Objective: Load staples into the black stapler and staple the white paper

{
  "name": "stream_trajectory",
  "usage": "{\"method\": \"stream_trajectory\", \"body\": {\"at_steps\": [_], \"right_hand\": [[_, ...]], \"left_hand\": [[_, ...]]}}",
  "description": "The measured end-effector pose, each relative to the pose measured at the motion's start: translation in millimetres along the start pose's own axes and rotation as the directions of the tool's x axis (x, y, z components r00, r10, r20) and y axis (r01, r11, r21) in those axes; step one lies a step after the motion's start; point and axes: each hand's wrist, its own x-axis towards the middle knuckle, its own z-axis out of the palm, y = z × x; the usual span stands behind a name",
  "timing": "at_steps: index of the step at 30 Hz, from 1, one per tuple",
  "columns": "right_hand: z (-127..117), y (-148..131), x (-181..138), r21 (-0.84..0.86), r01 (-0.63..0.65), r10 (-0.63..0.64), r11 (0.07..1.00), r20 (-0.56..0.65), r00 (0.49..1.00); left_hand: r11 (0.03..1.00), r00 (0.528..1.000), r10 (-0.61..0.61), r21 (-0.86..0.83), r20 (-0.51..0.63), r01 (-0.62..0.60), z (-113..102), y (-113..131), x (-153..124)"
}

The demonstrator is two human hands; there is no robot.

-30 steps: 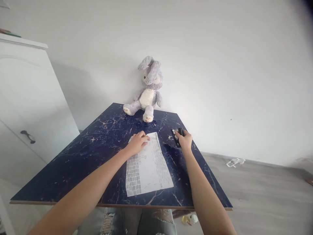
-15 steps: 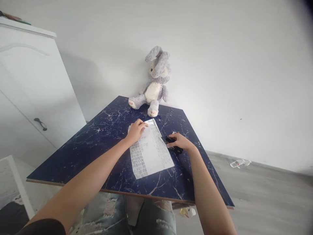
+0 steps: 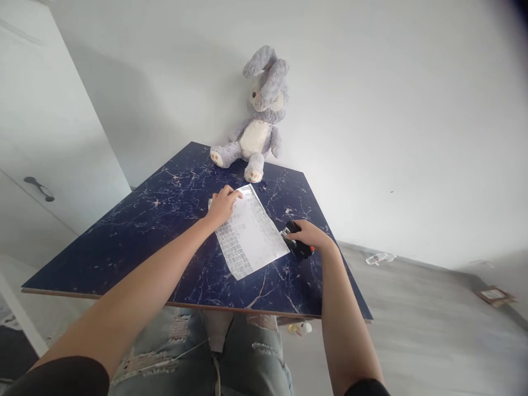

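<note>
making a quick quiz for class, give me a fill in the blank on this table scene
1. The left hand presses on the far end of the ____.
2. The right hand grips a black ____ at the sheet's right edge.
3. A plush ____ sits at the back of the blue marbled table, against the wall.

Missing words: paper sheet; stapler; rabbit

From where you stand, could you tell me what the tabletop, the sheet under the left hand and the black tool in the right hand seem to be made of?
Tabletop: glossy navy slab with white veining, marble-look; possibly laminate, given its thin brownish edge.
Sheet: thin white printed paper, lying flat under the left hand.
Black tool gripped by the right hand: a stapler by its look, seemingly dark plastic with a shiny metal part at its front.
</note>
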Motion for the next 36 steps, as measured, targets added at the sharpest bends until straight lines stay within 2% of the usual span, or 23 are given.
{"method": "stream_trajectory", "body": {"at_steps": [4,9,17,21,24,27,29,31,34,36], "right_hand": [[8,1,-40,0.022,0.024,-0.025,0.999,0.038,0.999],[27,-10,-83,0.060,0.026,-0.029,0.998,0.048,0.998],[59,-43,-88,-0.028,0.032,-0.034,0.999,-0.085,0.996],[66,-54,-89,0.031,0.060,-0.056,0.998,-0.120,0.991],[69,-54,-82,0.099,0.017,0.005,0.995,-0.223,0.975],[75,-48,-69,-0.025,0.009,-0.017,1.000,-0.327,0.945],[80,-43,-61,-0.190,0.046,-0.106,0.981,-0.318,0.942],[85,-41,-55,-0.385,0.056,-0.167,0.921,-0.262,0.951],[89,-45,-52,-0.611,-0.026,-0.104,0.791,-0.176,0.979],[90,-53,-52,-0.614,-0.110,-0.002,0.782,-0.179,0.984]], "left_hand": [[0.998,0.999,-0.025,-0.057,-0.026,0.023,0,-3,-1],[0.997,1.000,-0.012,-0.081,0.003,0.012,4,-3,1],[0.995,1.000,-0.010,-0.098,0.004,0.010,8,-3,2],[0.994,1.000,-0.014,-0.104,0.007,0.014,9,-5,2],[0.995,1.000,-0.013,-0.096,0.001,0.013,9,-5,2],[0.995,1.000,-0.024,-0.100,-0.012,0.023,7,-5,1],[0.994,0.999,-0.030,-0.105,-0.012,0.028,6,-4,1],[0.994,0.999,-0.033,-0.108,-0.006,0.032,5,-4,0],[0.994,0.999,-0.038,-0.101,-0.008,0.037,7,-6,0],[0.995,0.999,-0.038,-0.092,-0.010,0.037,8,-7,1]]}}
